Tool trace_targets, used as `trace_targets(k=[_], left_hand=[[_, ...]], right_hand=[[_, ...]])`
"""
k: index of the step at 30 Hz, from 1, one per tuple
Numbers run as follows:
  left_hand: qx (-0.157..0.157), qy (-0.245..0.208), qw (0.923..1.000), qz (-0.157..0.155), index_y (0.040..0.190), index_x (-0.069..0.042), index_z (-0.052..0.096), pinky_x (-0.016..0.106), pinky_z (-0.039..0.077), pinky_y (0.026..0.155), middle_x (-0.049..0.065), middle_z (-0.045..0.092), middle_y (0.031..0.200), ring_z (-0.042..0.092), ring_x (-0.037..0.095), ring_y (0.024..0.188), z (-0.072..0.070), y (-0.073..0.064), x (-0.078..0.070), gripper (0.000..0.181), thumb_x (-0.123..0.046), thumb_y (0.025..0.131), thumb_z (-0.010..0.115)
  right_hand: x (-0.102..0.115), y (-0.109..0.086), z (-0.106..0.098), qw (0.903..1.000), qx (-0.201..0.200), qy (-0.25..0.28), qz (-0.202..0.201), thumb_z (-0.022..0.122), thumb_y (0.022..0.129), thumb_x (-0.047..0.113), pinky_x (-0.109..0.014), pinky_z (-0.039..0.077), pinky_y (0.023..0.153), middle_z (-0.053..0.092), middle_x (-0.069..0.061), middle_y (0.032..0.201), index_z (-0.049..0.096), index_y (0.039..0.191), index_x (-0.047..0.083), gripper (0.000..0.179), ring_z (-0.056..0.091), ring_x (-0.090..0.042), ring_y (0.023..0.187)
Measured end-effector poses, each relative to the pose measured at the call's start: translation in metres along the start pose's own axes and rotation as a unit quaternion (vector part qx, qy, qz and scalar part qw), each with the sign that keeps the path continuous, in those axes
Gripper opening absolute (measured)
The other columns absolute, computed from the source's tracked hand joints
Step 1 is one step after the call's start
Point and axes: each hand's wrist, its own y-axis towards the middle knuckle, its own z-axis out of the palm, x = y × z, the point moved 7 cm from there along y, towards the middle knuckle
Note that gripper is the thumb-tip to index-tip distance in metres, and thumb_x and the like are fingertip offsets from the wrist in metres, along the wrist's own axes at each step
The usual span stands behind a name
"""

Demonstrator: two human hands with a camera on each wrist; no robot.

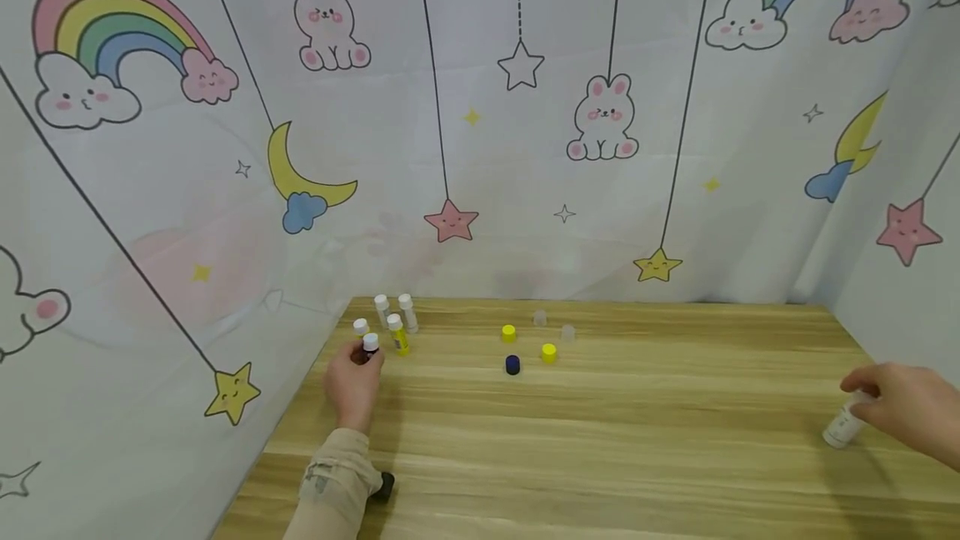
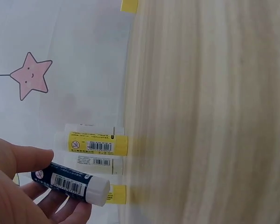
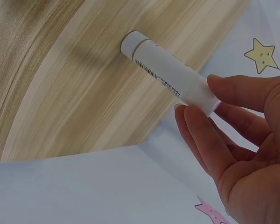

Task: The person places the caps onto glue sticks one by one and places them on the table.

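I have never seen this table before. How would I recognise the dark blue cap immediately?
Look at the table below the patterned cloth. Toward its far edge is a loose cluster of small caps: two yellow ones, two pale ones and the dark blue cap. Of these, it alone is dark, and it lies nearest the viewer.

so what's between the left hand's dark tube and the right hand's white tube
In the head view: a yellow tube, then a dark blue cap, with two yellow caps and two translucent caps farther back; then bare table to the white tube.
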Motion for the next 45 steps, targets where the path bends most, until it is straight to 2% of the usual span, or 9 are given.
trace_targets(k=[4, 9, 16, 21, 27, 36, 45], left_hand=[[0.001, -0.009, 1.0, -0.001, 0.118, 0.001, 0.069, 0.049, 0.047, 0.087, 0.019, 0.071, 0.108, 0.066, 0.032, 0.098, 0.0, 0.003, -0.007, 0.035, -0.015, 0.088, 0.077], [0.0, -0.009, 1.0, 0.003, 0.119, 0.0, 0.07, 0.048, 0.047, 0.089, 0.018, 0.071, 0.109, 0.067, 0.03, 0.097, 0.0, 0.005, -0.012, 0.034, -0.014, 0.088, 0.078], [0.0, -0.024, 0.9997, 0.007, 0.117, 0.0, 0.07, 0.044, 0.05, 0.084, 0.018, 0.071, 0.108, 0.066, 0.03, 0.095, 0.001, 0.003, -0.015, 0.034, -0.011, 0.086, 0.079], [0.011, -0.036, 0.9991, 0.02, 0.114, 0.0, 0.071, 0.043, 0.051, 0.079, 0.018, 0.071, 0.105, 0.066, 0.03, 0.093, 0.003, 0.001, -0.02, 0.032, -0.009, 0.085, 0.081], [0.025, -0.042, 0.9982, 0.034, 0.11, -0.004, 0.073, 0.042, 0.051, 0.079, 0.014, 0.071, 0.103, 0.066, 0.028, 0.092, 0.005, -0.002, -0.026, 0.029, -0.012, 0.084, 0.082], [0.033, -0.034, 0.998, 0.041, 0.113, -0.005, 0.073, 0.042, 0.051, 0.077, 0.012, 0.072, 0.103, 0.067, 0.027, 0.093, 0.005, -0.007, -0.027, 0.032, -0.015, 0.084, 0.084], [0.038, -0.038, 0.9974, 0.048, 0.117, -0.004, 0.073, 0.042, 0.052, 0.078, 0.013, 0.074, 0.105, 0.069, 0.027, 0.096, 0.005, -0.014, -0.031, 0.036, -0.013, 0.083, 0.084]], right_hand=[[0.002, 0.003, -0.003, 0.9998, -0.01, -0.001, -0.017, 0.08, 0.077, 0.006, -0.051, 0.052, 0.061, 0.067, -0.012, 0.08, 0.072, 0.091, -0.004, 0.019, 0.064, -0.034, 0.072], [0.005, 0.004, -0.007, 0.9998, -0.01, -0.004, -0.016, 0.08, 0.078, 0.007, -0.051, 0.051, 0.06, 0.067, -0.013, 0.079, 0.072, 0.09, -0.005, 0.019, 0.063, -0.034, 0.071], [0.006, 0.003, -0.011, 0.9999, -0.009, -0.009, 0.002, 0.078, 0.082, 0.013, -0.055, 0.05, 0.063, 0.065, -0.02, 0.082, 0.072, 0.093, -0.005, 0.022, 0.063, -0.041, 0.075], [0.008, 0.003, -0.016, 0.9995, -0.026, -0.016, 0.003, 0.077, 0.084, 0.014, -0.057, 0.05, 0.064, 0.065, -0.025, 0.083, 0.071, 0.091, -0.006, 0.022, 0.063, -0.044, 0.076], [0.012, 0.006, -0.02, 0.999, -0.036, -0.026, 0.0, 0.075, 0.084, 0.012, -0.056, 0.051, 0.063, 0.065, -0.023, 0.081, 0.071, 0.09, -0.006, 0.019, 0.063, -0.043, 0.074], [0.035, 0.022, -0.016, 0.9986, -0.02, -0.045, -0.018, 0.077, 0.083, 0.01, -0.054, 0.053, 0.062, 0.068, -0.014, 0.081, 0.073, 0.09, -0.004, 0.016, 0.064, -0.035, 0.073], [0.059, 0.032, -0.012, 0.9962, -0.035, -0.061, -0.05, 0.079, 0.081, 0.01, -0.055, 0.053, 0.064, 0.071, -0.018, 0.089, 0.073, 0.094, -0.003, 0.02, 0.066, -0.036, 0.076]])
